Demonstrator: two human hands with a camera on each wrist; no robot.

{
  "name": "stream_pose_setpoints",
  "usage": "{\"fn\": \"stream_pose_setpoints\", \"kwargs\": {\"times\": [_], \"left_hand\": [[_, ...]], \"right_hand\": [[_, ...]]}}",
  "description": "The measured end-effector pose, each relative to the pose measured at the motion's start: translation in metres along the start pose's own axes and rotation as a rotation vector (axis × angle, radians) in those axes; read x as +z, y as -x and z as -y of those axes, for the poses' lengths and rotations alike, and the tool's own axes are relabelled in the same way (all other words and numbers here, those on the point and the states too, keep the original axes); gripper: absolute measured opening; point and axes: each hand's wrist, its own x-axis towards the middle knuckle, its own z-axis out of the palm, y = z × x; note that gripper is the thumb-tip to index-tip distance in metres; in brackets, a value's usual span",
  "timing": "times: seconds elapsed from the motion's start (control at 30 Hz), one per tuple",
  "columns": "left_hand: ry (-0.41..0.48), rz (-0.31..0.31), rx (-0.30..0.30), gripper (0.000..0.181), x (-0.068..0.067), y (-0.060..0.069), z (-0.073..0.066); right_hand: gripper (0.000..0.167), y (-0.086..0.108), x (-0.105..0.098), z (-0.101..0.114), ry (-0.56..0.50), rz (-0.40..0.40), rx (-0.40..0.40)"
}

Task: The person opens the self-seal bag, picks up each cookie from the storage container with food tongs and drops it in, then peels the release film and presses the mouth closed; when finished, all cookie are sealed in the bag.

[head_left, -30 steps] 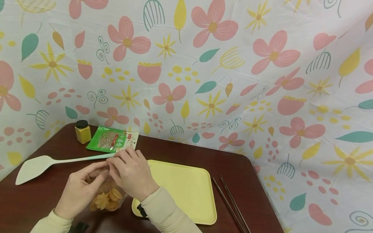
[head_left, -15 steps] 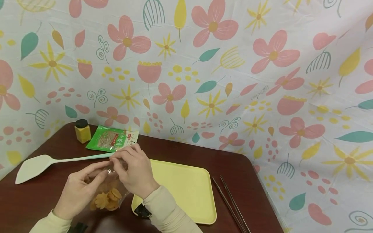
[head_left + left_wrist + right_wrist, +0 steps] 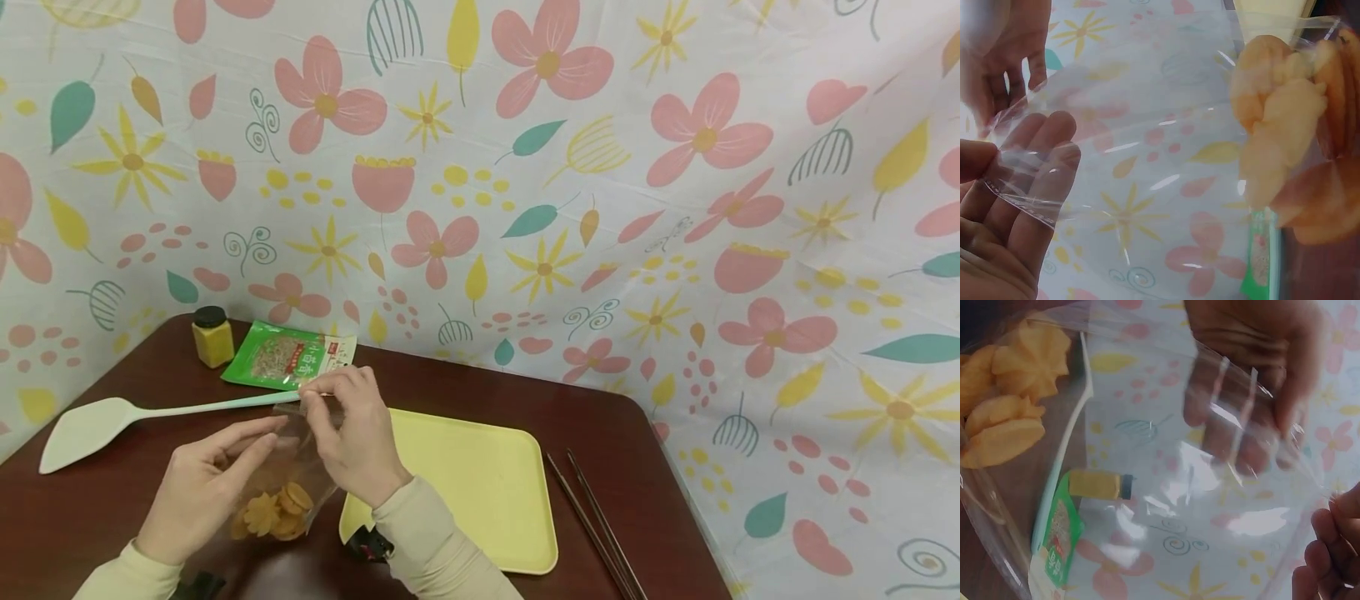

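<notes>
A clear plastic bag [image 3: 296, 454] hangs between my two hands, with several flower-shaped golden-brown cookies [image 3: 272, 512] lying at its bottom. The left hand [image 3: 202, 487] pinches one side of the bag's top edge; in the left wrist view its thumb presses on the film while the fingers [image 3: 1054, 169] lie behind it. With thumb and fingertips, the right hand [image 3: 356, 437] pinches the opposite top corner. In the right wrist view that hand [image 3: 1335, 544] is partly cut off at the frame's edge. Between the hands the film is stretched, and its upper part holds no cookies.
A yellow tray [image 3: 480, 500] lies right of the bag, partly under the right forearm. Metal chopsticks [image 3: 596, 525] lie beyond it. Behind the hands are a pale green spatula [image 3: 97, 429], a black-capped yellow jar [image 3: 213, 337] and a green food packet [image 3: 285, 357].
My right hand has moved right, away from the left hand, drawing the bag's top edge apart. More of the clear film shows between them. The left hand has hardly moved.
</notes>
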Motion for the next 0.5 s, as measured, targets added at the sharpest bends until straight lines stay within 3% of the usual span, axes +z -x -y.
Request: {"fn": "stream_pose_setpoints", "kwargs": {"times": [0.23,0.5], "left_hand": [[0.014,-0.018,-0.066,0.025,-0.004,0.001,0.003],[0.076,-0.051,-0.032,0.025,-0.007,0.005,0.01]], "right_hand": [[0.013,0.002,-0.01,-0.009,-0.225,-0.069,0.185],[0.018,0.01,-0.016,-0.016,-0.347,-0.169,0.403]]}}
